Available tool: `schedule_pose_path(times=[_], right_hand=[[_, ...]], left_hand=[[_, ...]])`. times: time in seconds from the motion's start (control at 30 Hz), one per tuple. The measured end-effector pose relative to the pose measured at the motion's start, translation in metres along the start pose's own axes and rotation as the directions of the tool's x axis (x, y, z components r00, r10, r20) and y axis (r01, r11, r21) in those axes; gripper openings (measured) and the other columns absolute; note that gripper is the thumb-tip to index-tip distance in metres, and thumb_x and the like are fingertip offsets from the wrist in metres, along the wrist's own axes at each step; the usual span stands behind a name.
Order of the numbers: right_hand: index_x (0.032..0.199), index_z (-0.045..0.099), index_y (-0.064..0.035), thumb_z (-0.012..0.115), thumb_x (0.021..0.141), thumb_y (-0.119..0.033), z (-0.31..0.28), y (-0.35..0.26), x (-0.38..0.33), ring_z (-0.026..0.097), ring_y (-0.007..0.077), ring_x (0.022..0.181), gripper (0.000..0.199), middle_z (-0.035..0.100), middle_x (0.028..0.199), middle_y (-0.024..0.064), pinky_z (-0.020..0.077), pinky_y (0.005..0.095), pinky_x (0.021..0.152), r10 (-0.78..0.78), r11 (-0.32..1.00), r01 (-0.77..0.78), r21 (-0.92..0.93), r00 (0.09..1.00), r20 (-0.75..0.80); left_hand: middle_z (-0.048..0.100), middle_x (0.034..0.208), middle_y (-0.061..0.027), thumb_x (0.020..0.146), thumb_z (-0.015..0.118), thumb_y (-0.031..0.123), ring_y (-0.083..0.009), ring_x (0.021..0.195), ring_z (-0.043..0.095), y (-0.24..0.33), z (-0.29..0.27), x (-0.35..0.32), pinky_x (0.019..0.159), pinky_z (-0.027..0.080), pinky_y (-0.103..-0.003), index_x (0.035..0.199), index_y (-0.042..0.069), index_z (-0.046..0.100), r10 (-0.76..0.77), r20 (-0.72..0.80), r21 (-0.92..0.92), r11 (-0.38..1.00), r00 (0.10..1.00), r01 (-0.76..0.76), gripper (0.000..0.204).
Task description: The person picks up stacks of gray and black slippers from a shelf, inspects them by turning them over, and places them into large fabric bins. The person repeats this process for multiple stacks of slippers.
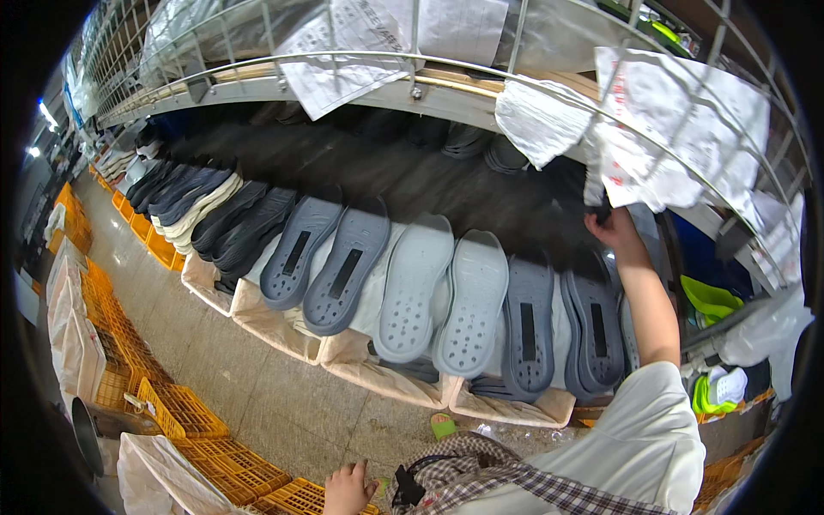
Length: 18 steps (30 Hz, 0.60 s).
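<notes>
My right arm stretches forward to the far right of the rack. My right hand (611, 228) is closed about a small dark piece just below the hanging papers; its kind is hard to make out. Low in the view, my left hand (348, 490) hangs above the floor, its fingers loosely bent and apart with nothing in them. Left of my right arm, dark grey shoe soles (526, 322) with a black inlay and rows of holes lean over the shelf edge. Two lighter grey soles (475, 300) rest in the middle, and another dark grey pair (350, 270) lies left of them.
Cloth-lined bins (386, 371) stand under the soles. Black and cream soles (202, 210) line the far left. A wire mesh guard (343, 56) with paper sheets (687, 120) crosses above. Orange crates (184, 408) stand behind the aisle floor (283, 412). Bright green soles (711, 299) are at right.
</notes>
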State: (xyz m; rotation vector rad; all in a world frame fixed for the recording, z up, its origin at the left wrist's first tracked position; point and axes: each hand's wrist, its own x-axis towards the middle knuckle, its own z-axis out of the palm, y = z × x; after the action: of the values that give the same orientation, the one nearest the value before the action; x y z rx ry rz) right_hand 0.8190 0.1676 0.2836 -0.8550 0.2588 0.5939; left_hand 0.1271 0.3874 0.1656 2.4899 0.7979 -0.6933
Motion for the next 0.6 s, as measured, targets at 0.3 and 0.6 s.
schedule_pose_path(times=[0.3, 0.6], right_hand=[[0.119, 0.049, -0.0074, 0.058, 0.068, -0.014, 0.01, 0.123, -0.333, 0.056, 0.0251, 0.09, 0.053, 0.058, 0.105, 0.0097, 0.0464, 0.0366, 0.07, -0.061, 0.918, 0.111, -0.38, 0.988, 0.142], [0.136, 0.036, 0.0026, 0.052, 0.056, -0.011, 0.094, 0.369, -0.437, 0.051, 0.0286, 0.115, 0.083, 0.047, 0.129, 0.0177, 0.0413, 0.0349, 0.098, 0.281, 0.721, 0.221, -0.656, 0.773, 0.569]], left_hand=[[0.048, 0.125, -0.0211, 0.079, 0.067, 0.027, -0.0385, 0.109, 0.051, -0.039, -0.042, -0.042, 0.09, 0.044, -0.046, 0.128, 0.008, 0.045, 0.234, -0.36, -0.154, 0.94, 0.903, -0.305, 0.057], [0.029, 0.142, -0.0182, 0.086, 0.065, 0.027, -0.0293, 0.131, 0.032, -0.028, -0.068, -0.111, 0.105, 0.032, -0.041, 0.143, 0.006, 0.007, -0.107, -0.677, -0.669, -0.324, 0.728, -0.669, 0.084]])
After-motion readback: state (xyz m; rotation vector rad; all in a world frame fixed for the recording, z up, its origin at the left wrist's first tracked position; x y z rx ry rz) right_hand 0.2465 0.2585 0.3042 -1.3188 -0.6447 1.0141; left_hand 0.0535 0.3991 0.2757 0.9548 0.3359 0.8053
